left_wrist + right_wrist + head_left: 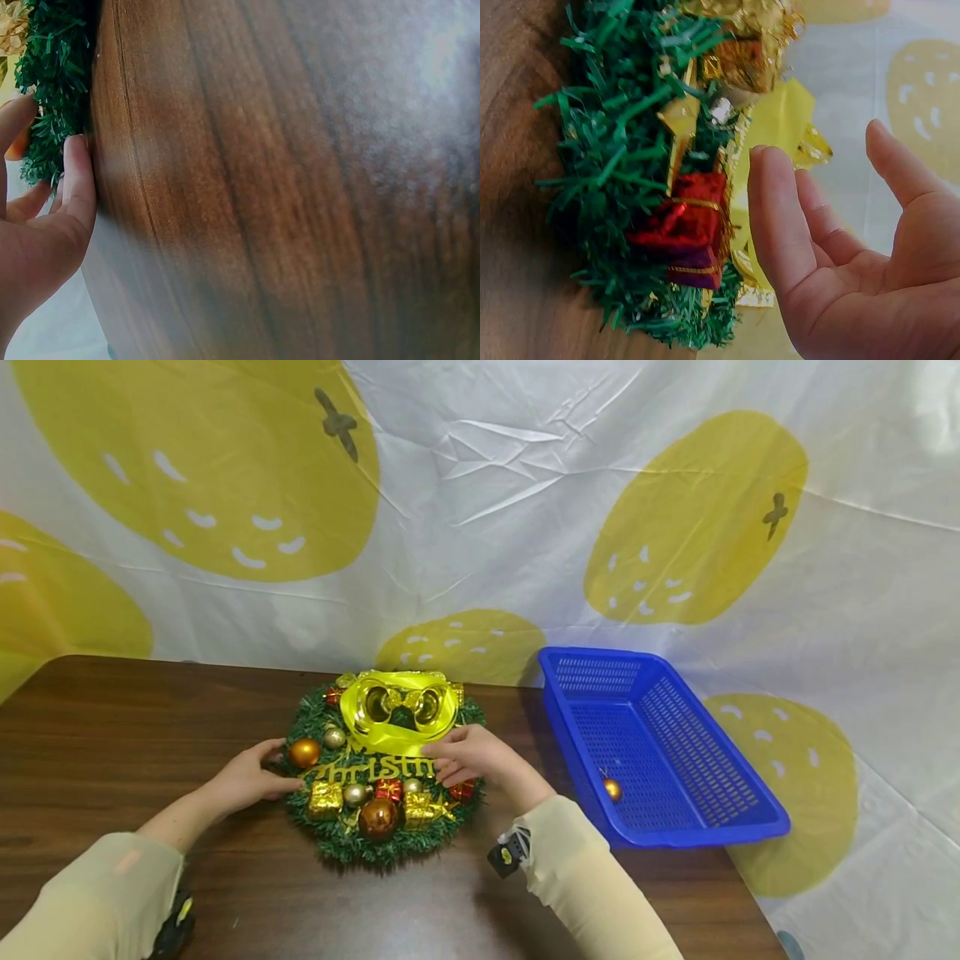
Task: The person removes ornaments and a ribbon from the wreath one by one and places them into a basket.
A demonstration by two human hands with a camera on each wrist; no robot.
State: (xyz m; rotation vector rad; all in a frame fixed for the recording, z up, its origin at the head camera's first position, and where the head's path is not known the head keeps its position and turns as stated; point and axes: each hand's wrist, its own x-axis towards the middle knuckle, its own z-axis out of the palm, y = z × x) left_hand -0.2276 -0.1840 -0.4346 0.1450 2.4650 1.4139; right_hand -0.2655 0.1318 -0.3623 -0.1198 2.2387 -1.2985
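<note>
Green tinsel wreath, round, decked w/ baubles & foil gifts (337, 845), lies on the dark brown wood-grain table (150, 718), L of the blue perforated plastic basket (550, 697), which has a small shiny gold ball (612, 789) in its near L corner.

L hand (251, 777) is at the wreath's L rim by the glossy orange bauble (304, 752), digits either side of the tinsel; can't tell if pinching or just touching. R hand (472, 753) grasps nothing: fingers extended, thumb apart, tips right by the looped bright-yellow ribbon bow (401, 748); contact unclear.

Handling: wreath prob. light, rim springy/soft, bristles squash but should give OK friction. Bow looks thin, slick, easily creased; pinch at its flat band, don't crush loops. Baubles prob. smooth, poss. fragile; avoid as handholds, ditto gold glitter lettering (375, 768), likely stiff & snappable. Best hold for moving wreath: both sides of tinsel ring, fingers under, thumbs on bare green, clear of the shiny red gift box (694, 217) near R edge.
</note>
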